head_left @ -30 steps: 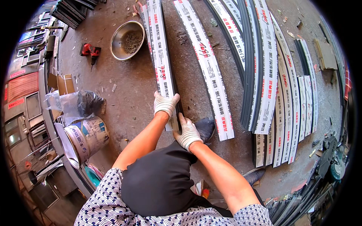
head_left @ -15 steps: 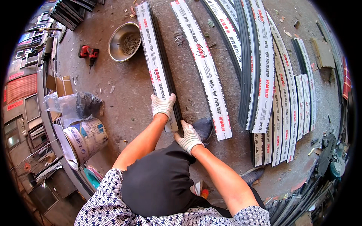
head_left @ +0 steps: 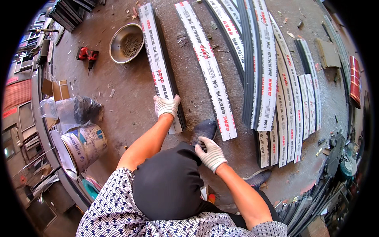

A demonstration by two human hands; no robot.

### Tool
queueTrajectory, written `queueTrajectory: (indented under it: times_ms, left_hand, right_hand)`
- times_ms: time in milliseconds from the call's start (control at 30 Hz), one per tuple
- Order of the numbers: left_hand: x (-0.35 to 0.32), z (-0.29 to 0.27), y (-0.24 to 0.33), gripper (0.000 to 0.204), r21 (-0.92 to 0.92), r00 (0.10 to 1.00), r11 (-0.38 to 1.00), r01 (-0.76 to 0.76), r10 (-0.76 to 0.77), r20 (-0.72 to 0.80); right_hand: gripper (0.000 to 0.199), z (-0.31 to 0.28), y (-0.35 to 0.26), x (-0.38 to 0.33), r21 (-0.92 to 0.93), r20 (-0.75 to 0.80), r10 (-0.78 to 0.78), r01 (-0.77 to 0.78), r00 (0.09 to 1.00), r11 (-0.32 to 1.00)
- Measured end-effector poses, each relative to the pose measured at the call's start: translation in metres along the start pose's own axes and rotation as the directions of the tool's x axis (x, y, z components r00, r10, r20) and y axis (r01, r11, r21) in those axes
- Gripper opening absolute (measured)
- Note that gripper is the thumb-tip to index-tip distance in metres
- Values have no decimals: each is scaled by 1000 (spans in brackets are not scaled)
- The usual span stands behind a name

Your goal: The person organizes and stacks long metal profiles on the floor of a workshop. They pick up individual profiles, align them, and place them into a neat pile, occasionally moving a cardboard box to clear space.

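My left hand (head_left: 166, 107), in a whitish knit glove, spans the near part of a long stack of dark profiles (head_left: 157, 65) with white printed film on top. Its thumb and fingers press on the two sides of the stack. My right hand (head_left: 212, 154), gloved the same way, is apart from the stack, over my dark shoe (head_left: 204, 131) and close to my knee. Its thumb and fingers are loosely bent and apart, with nothing visible between them. To the right lies a second white-filmed profile (head_left: 207, 71) on the floor.
More bundled profiles (head_left: 265, 87) lie further right. A steel bowl of screws (head_left: 127, 44) stands beside the stack's far part, with a red cordless drill (head_left: 87, 57) left of it. A bucket (head_left: 83, 147) and plastic bag (head_left: 77, 110) are at left. Metal scraps (head_left: 312, 213) fill the lower right.
My right hand has left the near end of the stack and moved right, toward me. My left hand stays on the stack. The whole view has shifted slightly.
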State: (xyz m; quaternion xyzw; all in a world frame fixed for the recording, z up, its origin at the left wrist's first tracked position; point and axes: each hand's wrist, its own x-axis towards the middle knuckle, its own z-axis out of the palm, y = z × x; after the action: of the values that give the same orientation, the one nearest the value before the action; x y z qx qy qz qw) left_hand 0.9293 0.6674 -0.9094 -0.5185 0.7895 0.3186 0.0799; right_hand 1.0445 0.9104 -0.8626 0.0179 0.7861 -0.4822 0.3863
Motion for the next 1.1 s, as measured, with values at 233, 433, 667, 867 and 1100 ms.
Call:
queueTrajectory:
  times_ms: [233,433,667,867,1100]
  left_hand:
    - [0,-6,5,97,29,997,1000,1,-4,75]
    - [-15,-33,4,112,69,990,997,-46,37,135]
    - [-35,-43,-54,106,-67,980,977,-200,199,-17]
    - [-88,-53,-118,73,-315,900,847,-427,431,-62]
    - [-55,-48,-174,59,-874,789,182,451,377,486]
  right_hand:
    - [46,-30,57,-79,-45,-176,180,-190,968,981]
    - [47,-24,108,-145,-48,-274,360,-386,892,921]
    - [42,-5,142,-180,-40,-382,352,-396,855,917]
    - [40,-20,118,-192,50,-489,300,-317,819,947]
    - [46,-53,69,-212,-131,-511,160,-260,845,957]
